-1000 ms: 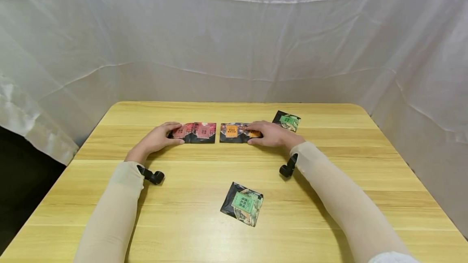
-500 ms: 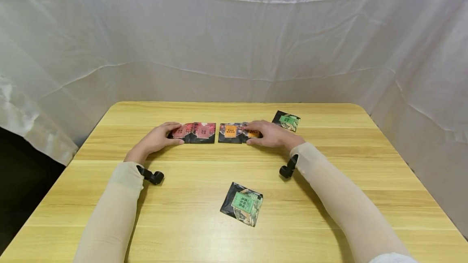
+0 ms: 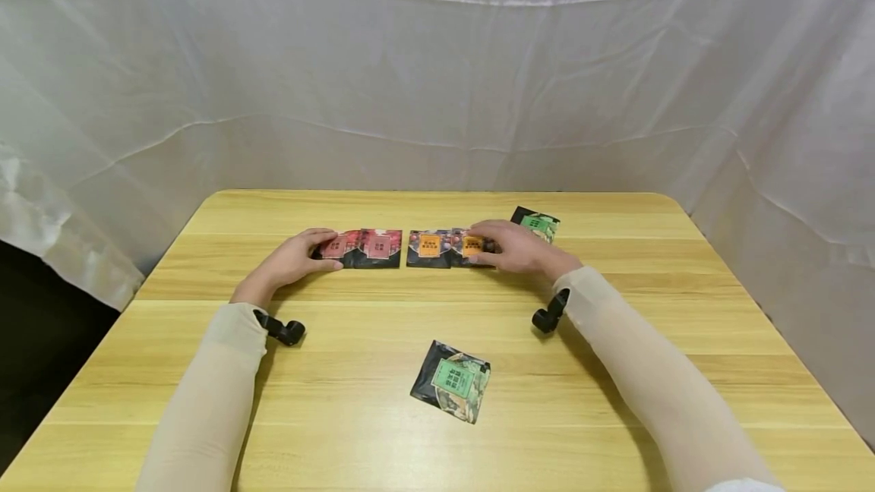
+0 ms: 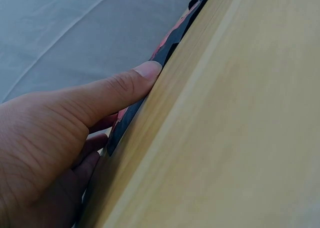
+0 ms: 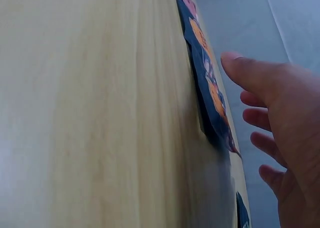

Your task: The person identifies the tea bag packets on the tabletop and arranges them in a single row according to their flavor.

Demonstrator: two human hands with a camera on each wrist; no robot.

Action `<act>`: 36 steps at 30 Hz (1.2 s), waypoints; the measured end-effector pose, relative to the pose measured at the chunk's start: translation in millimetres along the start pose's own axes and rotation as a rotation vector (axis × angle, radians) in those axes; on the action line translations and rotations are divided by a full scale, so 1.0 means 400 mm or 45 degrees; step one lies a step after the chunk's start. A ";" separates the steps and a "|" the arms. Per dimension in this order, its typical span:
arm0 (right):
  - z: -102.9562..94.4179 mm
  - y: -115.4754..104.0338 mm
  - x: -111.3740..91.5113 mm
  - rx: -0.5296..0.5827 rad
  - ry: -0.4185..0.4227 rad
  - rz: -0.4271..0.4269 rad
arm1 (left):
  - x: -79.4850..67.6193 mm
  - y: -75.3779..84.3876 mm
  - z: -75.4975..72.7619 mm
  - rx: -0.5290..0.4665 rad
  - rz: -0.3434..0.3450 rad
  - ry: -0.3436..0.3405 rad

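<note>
In the head view, my left hand [image 3: 290, 258] spans a red-labelled tea sachet [image 3: 335, 246], thumb on the near edge and fingers at the far edge. A second red tea sachet [image 3: 380, 247] adjoins it on the right. Across a narrow gap lie two orange-labelled tea sachets, the left one [image 3: 429, 247] and the right one [image 3: 470, 246], side by side. My right hand [image 3: 519, 245] hovers at the right orange sachet's outer end. The right wrist view shows its thumb [image 5: 245, 70] raised off the sachets, with nothing held.
A green-labelled sachet [image 3: 540, 225] lies behind my right hand, partly covered by it. Another green sachet [image 3: 453, 382] lies tilted nearer to me, between the forearms. The wooden table [image 3: 342, 416] ends at a pale cloth backdrop [image 3: 437, 82].
The orange sachets slid very slightly left, with my right hand on one. That hand has since let go and shifted right, uncovering more of the sachet. My left hand stays put.
</note>
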State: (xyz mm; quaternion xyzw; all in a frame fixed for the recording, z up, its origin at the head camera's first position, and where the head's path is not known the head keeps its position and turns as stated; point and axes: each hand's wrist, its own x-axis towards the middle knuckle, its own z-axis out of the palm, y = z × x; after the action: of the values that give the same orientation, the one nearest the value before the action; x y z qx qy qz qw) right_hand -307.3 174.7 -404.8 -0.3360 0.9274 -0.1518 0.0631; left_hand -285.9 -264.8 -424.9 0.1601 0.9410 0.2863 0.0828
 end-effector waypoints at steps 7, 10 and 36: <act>-0.015 0.019 -0.019 0.009 0.074 0.083 | 0.001 -0.002 0.000 0.003 0.000 0.004; -0.020 0.028 -0.026 0.018 0.121 0.139 | 0.001 -0.003 0.000 0.005 -0.001 0.005; -0.027 0.162 -0.047 -0.070 0.165 0.426 | 0.002 -0.007 0.009 -0.008 0.004 0.021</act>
State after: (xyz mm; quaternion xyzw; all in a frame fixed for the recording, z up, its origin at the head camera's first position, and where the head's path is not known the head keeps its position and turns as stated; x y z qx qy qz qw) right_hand -334.4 236.7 -415.2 -0.1681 0.9763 -0.1350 0.0183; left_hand -286.3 -264.7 -429.6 0.1591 0.9405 0.2908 0.0750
